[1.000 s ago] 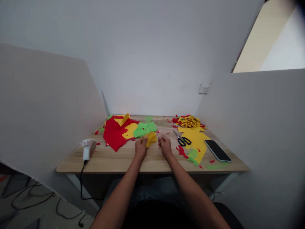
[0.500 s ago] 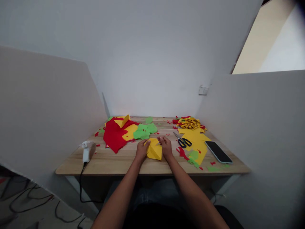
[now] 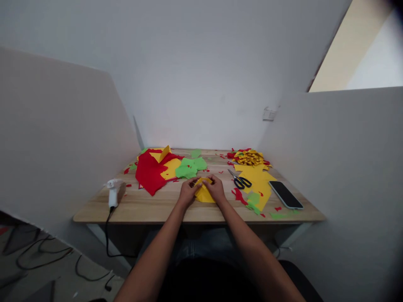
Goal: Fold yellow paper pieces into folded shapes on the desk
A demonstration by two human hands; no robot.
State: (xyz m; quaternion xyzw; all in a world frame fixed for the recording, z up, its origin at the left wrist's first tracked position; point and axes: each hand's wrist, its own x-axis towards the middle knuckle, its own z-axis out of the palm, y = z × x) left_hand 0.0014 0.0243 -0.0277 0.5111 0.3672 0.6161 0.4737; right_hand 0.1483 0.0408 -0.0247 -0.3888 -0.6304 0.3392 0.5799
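Observation:
Between my two hands is a folded piece of yellow paper or felt [image 3: 205, 195], held just above the near middle of the table. My left hand [image 3: 188, 192] grips its left and upper edge, thumb in front. On the other side my right hand [image 3: 216, 188] pinches the upper right edge, the fingers partly hidden behind the piece. The thumbs are close together near its top. To the right of my hands lie black-handled scissors [image 3: 242, 181], blades partly apart, reaching onto a flat yellow sheet [image 3: 258, 189].
Red sheets [image 3: 149, 174] and green pieces [image 3: 189, 167] lie at the left. A pile of folded yellow pieces [image 3: 250, 157] sits at the back right. A phone [image 3: 286, 194] rests near the right edge, a white corded glue gun [image 3: 112, 193] at the left. Partitions flank the wooden table.
My hands have drawn closer together on the yellow piece, and its top is now gathered between them. It looks more folded than before. The camera view has shifted slightly.

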